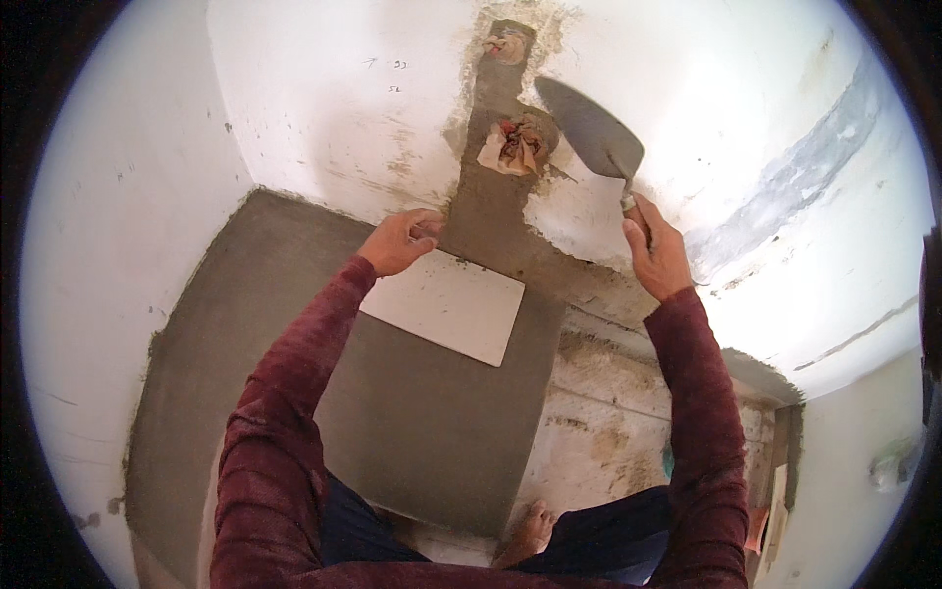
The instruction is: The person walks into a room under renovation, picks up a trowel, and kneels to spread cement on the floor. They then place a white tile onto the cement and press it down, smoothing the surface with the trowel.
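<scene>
My right hand (pixel 655 250) grips the handle of a grey trowel (pixel 594 128), its broad blade raised in front of the white wall. My left hand (pixel 400 242) is beside the upper left corner of a white rectangular tile (pixel 442 309), its fingers curled; whether anything is between them I cannot make out. The tile lies on a smooth grey mortar surface (pixel 432 422), just below a vertical strip of dark mortar (pixel 486 206) on the wall. That strip surrounds two recesses stuffed with crumpled paper (pixel 515 147).
White walls (pixel 147 118) rise around me, with a grey patched band (pixel 785 167) at the right. A rough, stained strip (pixel 599 412) runs beside the mortar. My bare foot (pixel 535 530) is at the bottom, near narrow boards (pixel 780 491) at the lower right.
</scene>
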The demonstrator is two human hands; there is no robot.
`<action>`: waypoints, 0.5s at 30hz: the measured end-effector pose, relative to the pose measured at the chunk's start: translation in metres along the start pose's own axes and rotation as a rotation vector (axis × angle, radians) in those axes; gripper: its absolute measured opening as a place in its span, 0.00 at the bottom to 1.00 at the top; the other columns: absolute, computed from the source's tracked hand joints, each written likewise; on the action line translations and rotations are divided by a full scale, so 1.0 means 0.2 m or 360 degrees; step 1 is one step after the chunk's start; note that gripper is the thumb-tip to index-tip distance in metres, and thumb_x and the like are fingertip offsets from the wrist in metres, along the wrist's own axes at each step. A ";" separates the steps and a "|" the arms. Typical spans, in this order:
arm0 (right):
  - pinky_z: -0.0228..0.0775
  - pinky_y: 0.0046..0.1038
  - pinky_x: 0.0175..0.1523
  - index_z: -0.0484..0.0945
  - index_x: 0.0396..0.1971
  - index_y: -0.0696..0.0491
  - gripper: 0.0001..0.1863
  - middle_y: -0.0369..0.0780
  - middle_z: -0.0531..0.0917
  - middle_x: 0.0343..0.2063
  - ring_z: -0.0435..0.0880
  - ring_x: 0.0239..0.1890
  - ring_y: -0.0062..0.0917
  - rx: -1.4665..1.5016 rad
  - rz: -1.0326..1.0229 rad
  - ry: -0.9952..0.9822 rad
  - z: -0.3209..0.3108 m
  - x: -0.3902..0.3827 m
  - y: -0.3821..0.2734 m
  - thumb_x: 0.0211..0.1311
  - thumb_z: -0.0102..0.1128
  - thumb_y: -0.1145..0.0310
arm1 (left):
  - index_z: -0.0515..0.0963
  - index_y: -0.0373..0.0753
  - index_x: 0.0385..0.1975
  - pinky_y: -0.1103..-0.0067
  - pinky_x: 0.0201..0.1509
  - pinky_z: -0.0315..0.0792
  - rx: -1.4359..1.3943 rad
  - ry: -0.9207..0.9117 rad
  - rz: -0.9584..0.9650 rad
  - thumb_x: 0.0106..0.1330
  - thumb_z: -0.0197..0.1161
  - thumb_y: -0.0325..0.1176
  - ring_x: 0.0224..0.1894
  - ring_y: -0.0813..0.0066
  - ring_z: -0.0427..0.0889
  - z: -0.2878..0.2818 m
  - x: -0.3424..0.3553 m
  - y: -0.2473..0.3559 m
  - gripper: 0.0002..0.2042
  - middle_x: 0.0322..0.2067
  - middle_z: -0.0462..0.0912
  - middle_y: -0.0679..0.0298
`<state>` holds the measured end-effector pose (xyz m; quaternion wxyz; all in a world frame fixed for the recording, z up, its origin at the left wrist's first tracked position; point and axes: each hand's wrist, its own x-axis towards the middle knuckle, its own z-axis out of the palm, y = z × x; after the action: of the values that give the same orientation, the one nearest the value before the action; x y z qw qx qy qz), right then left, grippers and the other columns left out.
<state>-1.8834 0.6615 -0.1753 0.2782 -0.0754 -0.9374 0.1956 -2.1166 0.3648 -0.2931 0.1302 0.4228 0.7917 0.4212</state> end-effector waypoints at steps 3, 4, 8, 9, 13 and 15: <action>0.70 0.35 0.49 0.69 0.55 0.59 0.22 0.56 0.79 0.42 0.80 0.45 0.46 0.0197 -0.0008 -0.0105 0.07 -0.02 0.04 0.64 0.51 0.63 | 0.68 0.36 0.57 0.75 0.46 0.75 0.0009 0.0067 -0.0010 0.59 0.59 0.30 0.41 0.70 0.80 -0.06 0.00 0.03 0.23 0.48 0.79 0.57; 0.69 0.36 0.49 0.69 0.54 0.59 0.23 0.55 0.80 0.39 0.79 0.44 0.48 0.0257 0.0026 -0.0047 0.08 -0.03 0.06 0.63 0.51 0.61 | 0.68 0.35 0.57 0.75 0.45 0.76 0.0027 0.0109 -0.0018 0.59 0.59 0.30 0.41 0.70 0.80 -0.08 0.01 0.04 0.23 0.48 0.79 0.58; 0.70 0.37 0.48 0.69 0.54 0.58 0.22 0.55 0.80 0.39 0.79 0.42 0.49 0.0066 -0.0027 0.0053 0.09 -0.02 0.07 0.63 0.50 0.62 | 0.69 0.36 0.57 0.77 0.43 0.75 -0.0135 0.0195 -0.0173 0.62 0.58 0.33 0.40 0.74 0.79 -0.21 0.06 0.06 0.22 0.47 0.79 0.61; 0.70 0.37 0.48 0.69 0.54 0.58 0.22 0.54 0.80 0.39 0.80 0.42 0.49 0.0009 -0.0090 0.0032 0.07 0.00 0.07 0.63 0.50 0.62 | 0.69 0.37 0.57 0.78 0.42 0.74 -0.0233 0.0210 -0.0248 0.62 0.59 0.34 0.40 0.75 0.79 -0.25 0.08 0.05 0.22 0.47 0.80 0.62; 0.72 0.38 0.46 0.69 0.55 0.56 0.22 0.52 0.81 0.39 0.80 0.40 0.47 -0.0259 -0.0278 0.0011 -0.11 0.08 0.00 0.64 0.51 0.63 | 0.70 0.36 0.56 0.79 0.42 0.73 -0.0501 0.0472 -0.0406 0.61 0.60 0.40 0.42 0.75 0.79 -0.35 0.10 0.00 0.24 0.45 0.79 0.62; 0.72 0.39 0.44 0.70 0.54 0.53 0.21 0.48 0.82 0.38 0.81 0.39 0.44 -0.0466 -0.0261 -0.0028 -0.17 0.12 -0.06 0.63 0.52 0.63 | 0.70 0.35 0.56 0.78 0.42 0.73 -0.0508 0.0438 -0.0386 0.62 0.60 0.41 0.43 0.74 0.79 -0.35 0.09 -0.05 0.25 0.45 0.79 0.60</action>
<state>-1.8852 0.6682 -0.1314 0.2712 -0.0366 -0.9612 0.0341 -2.1721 0.3373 -0.2547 0.1359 0.2375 0.7703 0.5760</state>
